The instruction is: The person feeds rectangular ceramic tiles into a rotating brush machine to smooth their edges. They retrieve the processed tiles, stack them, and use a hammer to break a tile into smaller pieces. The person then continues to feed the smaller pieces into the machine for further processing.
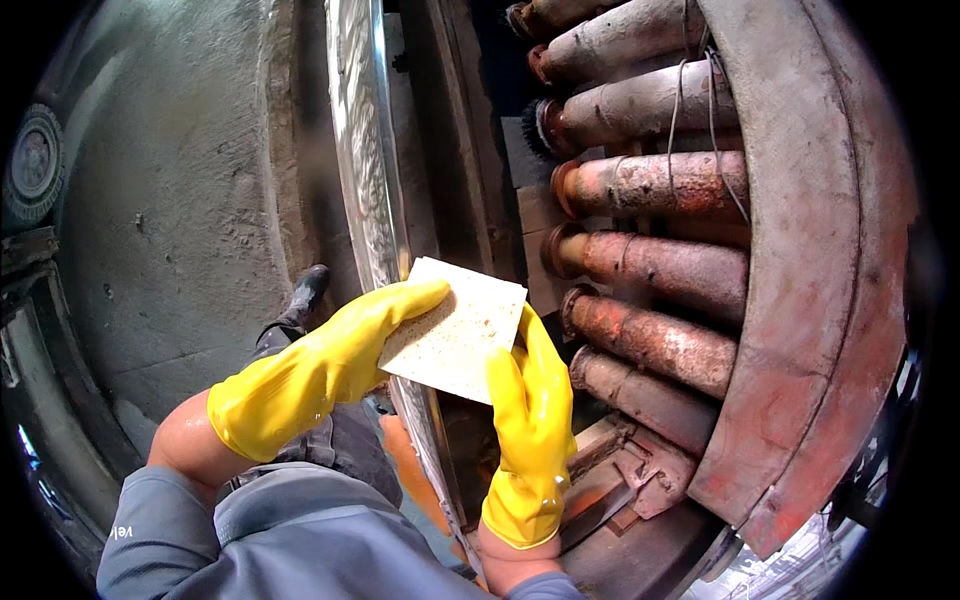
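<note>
Both my hands wear long yellow rubber gloves and hold one square, pale cream tile between them. Brown specks are scattered over its upper face. My left hand grips the tile's left edge, thumb lying on top and fingers underneath. At the lower right edge, my right hand clasps it with the thumb at the near corner and the fingers behind. The tile is tilted and held in the air above a long metal rail. The fingers beneath it are mostly hidden.
To the right, several rusty cylindrical rollers lie in a row beside a thick curved reddish housing. Thin wires hang over some rollers. A concrete floor stretches left, with a wheel at its far side. My boot stands near the rail.
</note>
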The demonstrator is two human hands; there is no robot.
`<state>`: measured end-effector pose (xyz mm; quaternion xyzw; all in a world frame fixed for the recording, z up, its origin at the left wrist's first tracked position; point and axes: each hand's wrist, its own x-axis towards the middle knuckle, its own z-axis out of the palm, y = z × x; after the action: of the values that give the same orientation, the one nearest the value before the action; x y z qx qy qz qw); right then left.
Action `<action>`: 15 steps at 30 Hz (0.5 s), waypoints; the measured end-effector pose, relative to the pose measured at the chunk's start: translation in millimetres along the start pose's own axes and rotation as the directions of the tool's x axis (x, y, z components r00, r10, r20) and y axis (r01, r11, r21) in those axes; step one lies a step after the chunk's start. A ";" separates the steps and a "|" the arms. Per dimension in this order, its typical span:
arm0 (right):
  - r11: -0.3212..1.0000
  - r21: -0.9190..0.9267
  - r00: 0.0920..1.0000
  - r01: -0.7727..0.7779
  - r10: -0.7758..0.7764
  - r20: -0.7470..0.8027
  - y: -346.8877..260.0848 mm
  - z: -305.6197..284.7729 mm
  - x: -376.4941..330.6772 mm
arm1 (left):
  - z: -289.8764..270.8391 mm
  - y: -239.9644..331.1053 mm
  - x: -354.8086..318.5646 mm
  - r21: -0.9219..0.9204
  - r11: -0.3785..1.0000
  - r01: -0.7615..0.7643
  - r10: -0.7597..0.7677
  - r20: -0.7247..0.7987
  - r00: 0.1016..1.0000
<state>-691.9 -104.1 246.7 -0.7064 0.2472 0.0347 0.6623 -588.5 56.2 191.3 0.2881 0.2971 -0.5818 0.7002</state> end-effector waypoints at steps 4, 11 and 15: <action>0.998 0.070 1.000 -0.009 0.010 -0.015 0.5 -19.6 7.0 | 19.0 -1.6 18.3 -0.045 0.998 -0.032 0.032 -0.002 0.999; 0.996 0.093 1.000 -0.002 0.004 -0.015 -3.7 -47.1 18.0 | 45.1 -3.2 41.4 -0.084 0.996 -0.012 0.013 0.008 1.000; 0.992 0.129 0.999 -0.013 0.017 -0.034 0.4 -61.2 23.9 | 48.7 -6.6 65.3 -0.089 0.996 0.009 -0.004 0.050 0.999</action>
<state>-688.1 -169.7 244.7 -0.6609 0.2659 0.0112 0.7017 -581.5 -23.3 173.8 0.2410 0.3064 -0.5771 0.7176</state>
